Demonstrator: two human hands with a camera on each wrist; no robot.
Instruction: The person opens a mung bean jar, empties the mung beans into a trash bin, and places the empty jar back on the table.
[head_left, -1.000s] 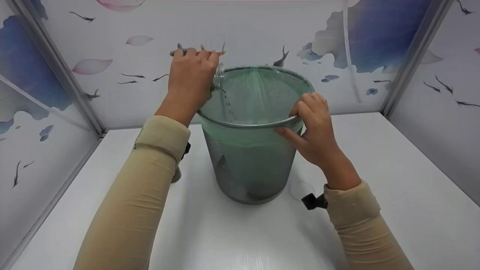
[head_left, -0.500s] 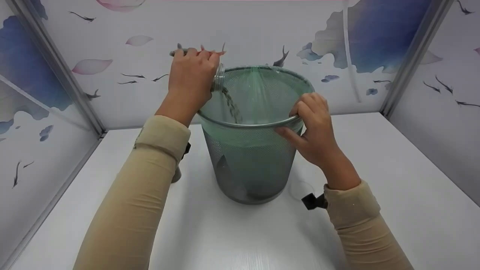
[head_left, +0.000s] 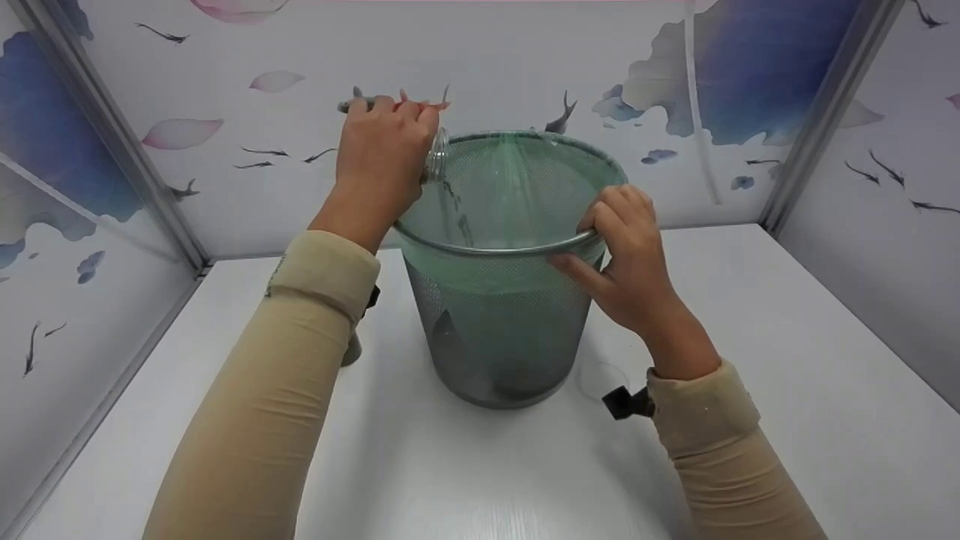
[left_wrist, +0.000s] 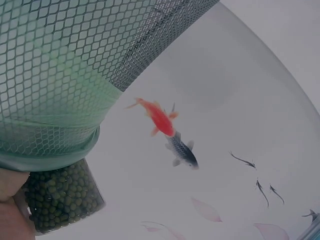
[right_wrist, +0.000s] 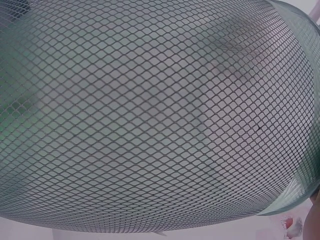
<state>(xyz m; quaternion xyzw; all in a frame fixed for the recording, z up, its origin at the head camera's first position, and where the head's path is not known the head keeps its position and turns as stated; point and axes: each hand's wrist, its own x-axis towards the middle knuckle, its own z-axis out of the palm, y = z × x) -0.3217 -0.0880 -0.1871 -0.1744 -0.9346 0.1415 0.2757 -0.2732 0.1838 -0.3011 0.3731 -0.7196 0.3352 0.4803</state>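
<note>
My left hand grips a clear jar tilted over the left rim of a dark mesh bin. Small dark beans fall from its mouth into the bin, which is lined with a thin green bag. In the left wrist view the jar holds many green beans, beside the rim. With fingers over the rim and thumb outside, my right hand holds the bin's right front edge. Mesh fills most of the right wrist view; a bit of the hand shows at the right edge.
The bin stands on a white table. Partly hidden by the left forearm is a small dark object. A clear round thing lies right of the bin. Printed panels with fish and petals enclose the table at the back and sides.
The stream of beans from the jar thickened half a second ago and is thinner now. Both hands and the bin have stayed almost in the same place.
</note>
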